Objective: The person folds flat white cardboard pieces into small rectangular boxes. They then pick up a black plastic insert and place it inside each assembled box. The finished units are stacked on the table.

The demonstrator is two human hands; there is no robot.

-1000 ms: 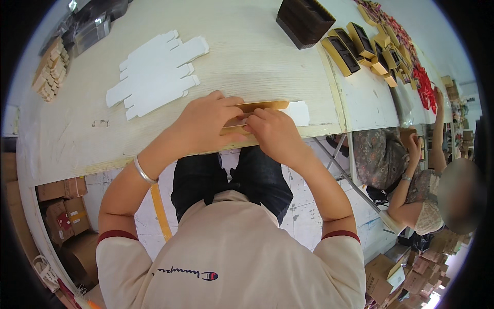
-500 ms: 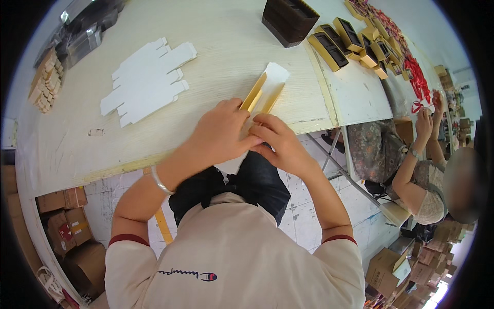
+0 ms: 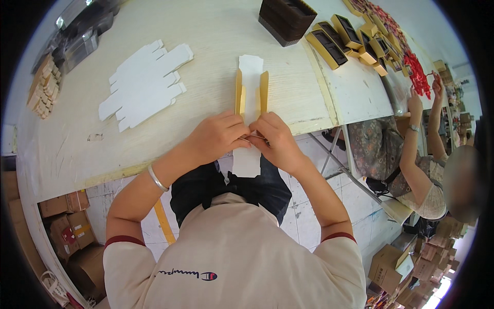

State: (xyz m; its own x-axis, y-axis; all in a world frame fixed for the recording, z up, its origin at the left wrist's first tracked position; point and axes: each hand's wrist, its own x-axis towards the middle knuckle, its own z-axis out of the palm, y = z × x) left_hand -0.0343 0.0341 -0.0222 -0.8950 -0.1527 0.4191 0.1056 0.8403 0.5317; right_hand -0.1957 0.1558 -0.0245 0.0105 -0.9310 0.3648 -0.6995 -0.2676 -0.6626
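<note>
A partly folded paperboard box, white inside with gold outer sides, lies over the table's near edge in front of me. Its two long sides stand up, and its near end flap hangs over my lap. My left hand is closed on the left near corner of the box. On the right near corner, my right hand pinches the board, its fingers close to those of the left. Small flaps are bent inward between the fingertips. To the left lies a stack of flat white box blanks.
Dark brown plastic trays stand stacked at the back. Gold boxes with dark inserts and red ribbons lie to the right. A co-worker's hands work there. Clear plastic packs and small tan pieces sit far left.
The box has turned from a rightward slant to pointing straight away from me. Both hands have shifted to its near corners, with the flaps bent inward. The co-worker's hands have moved.
</note>
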